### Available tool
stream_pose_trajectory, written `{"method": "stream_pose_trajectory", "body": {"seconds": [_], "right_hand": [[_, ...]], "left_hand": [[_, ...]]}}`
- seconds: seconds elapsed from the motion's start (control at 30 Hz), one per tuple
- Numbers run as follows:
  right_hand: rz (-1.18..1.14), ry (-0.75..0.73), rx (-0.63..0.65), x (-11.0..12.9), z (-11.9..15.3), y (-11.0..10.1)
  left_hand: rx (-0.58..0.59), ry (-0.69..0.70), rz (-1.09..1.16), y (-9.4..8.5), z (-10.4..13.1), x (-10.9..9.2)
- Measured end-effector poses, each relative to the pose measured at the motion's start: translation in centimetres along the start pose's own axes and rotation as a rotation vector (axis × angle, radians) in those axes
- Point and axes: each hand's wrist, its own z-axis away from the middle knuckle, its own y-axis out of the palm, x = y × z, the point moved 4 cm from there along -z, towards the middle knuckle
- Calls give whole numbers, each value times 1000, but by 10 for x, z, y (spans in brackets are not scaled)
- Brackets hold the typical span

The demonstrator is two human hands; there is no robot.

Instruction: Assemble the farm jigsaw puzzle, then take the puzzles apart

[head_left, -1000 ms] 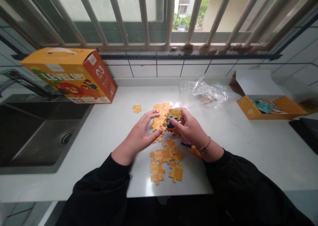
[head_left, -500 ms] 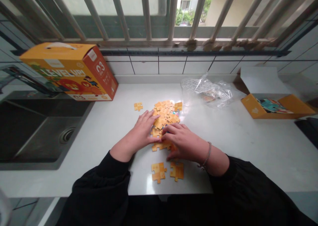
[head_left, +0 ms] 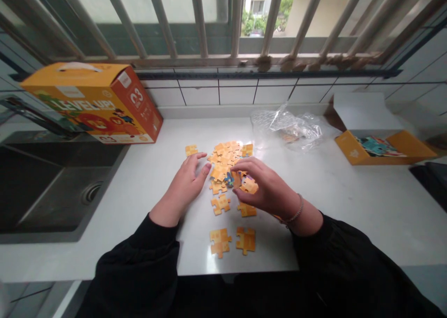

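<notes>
A heap of orange jigsaw puzzle pieces (head_left: 226,156) lies mid-counter, with a blue-printed piece (head_left: 228,179) showing at its near side. My right hand (head_left: 267,185) is over the heap's right side, its thumb and fingers pinching a puzzle piece (head_left: 237,179) held tilted. To the left of the heap rests my left hand (head_left: 188,183), fingers apart and holding nothing. Just behind its fingertips is a loose orange piece (head_left: 191,149). Nearer me are two separate pieces, a left one (head_left: 220,242) and a right one (head_left: 246,240).
An orange "LEVEL UP!" box (head_left: 94,106) stands at the back left beside a dark sink (head_left: 70,232). Crumpled clear plastic (head_left: 300,129) lies at the back right. Beyond it sits an opened orange box (head_left: 359,154) with printed cards inside. Window bars line the back.
My left hand has drawn left off the heap and opened. The right hand has lifted slightly with a puzzle piece in its fingers. Pieces near the heap's front are now spread apart.
</notes>
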Motion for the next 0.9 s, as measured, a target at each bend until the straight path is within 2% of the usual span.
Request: {"method": "stream_pose_trajectory", "body": {"seconds": [0.07,0.13,0.23,0.33,0.43,0.53,0.6,0.67,0.8,0.9], "right_hand": [[61,35,-102,-5,-1,-9],[143,98,-73,-12,-1,-11],[170,119,100,-15,0,-5],[85,-6,345,3,4,12],[34,-182,578,32,16,39],[81,-297,683,52,28,63],[155,-282,683,52,31,71],[246,-213,633,44,29,70],[364,-84,489,20,19,57],[376,-27,405,5,14,47]], "left_hand": [[2,-24,-3,0,0,1],[21,-16,-9,2,0,0],[29,1,-23,3,1,-1],[-23,11,-89,2,0,4],[-84,-3,-205,1,-6,21],[-92,-86,-303,1,-16,43],[-42,-142,-336,2,-20,53],[27,-165,-348,3,-22,54],[147,-68,-271,8,-19,32],[183,23,-150,10,-15,11]]}}
